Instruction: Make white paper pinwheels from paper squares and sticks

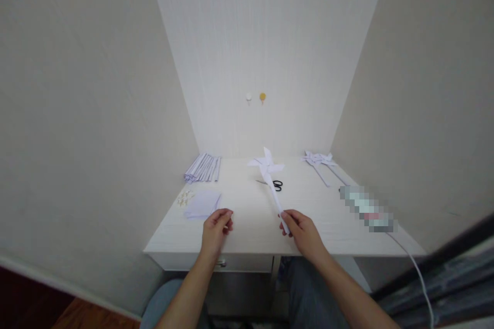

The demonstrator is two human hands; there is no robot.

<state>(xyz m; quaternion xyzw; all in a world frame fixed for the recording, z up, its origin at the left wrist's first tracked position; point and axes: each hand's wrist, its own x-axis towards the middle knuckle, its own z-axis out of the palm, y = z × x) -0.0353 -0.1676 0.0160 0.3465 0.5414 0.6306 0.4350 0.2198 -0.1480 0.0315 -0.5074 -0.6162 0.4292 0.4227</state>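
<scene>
Paper pinwheel (pixel 268 177) pinched in right grip (pixel 303 229); left grip (pixel 215 226) curled, any contents hidden

A white table (pixel 243 239) is standing between a grey left wall (pixel 96 113) and a grey right wall (pixel 417 113), its far edge adjoining a pale back wall (pixel 266 36). A white hook (pixel 249 97) and a yellow hook (pixel 263 96) are hanging there side by side. Below the tabletop, a drawer (pixel 247 263) is presenting a handle (pixel 221 263). At right, a pixelated object (pixel 365 208) is lying on the table, a white cable (pixel 419 272) trailing from its near end.
</scene>
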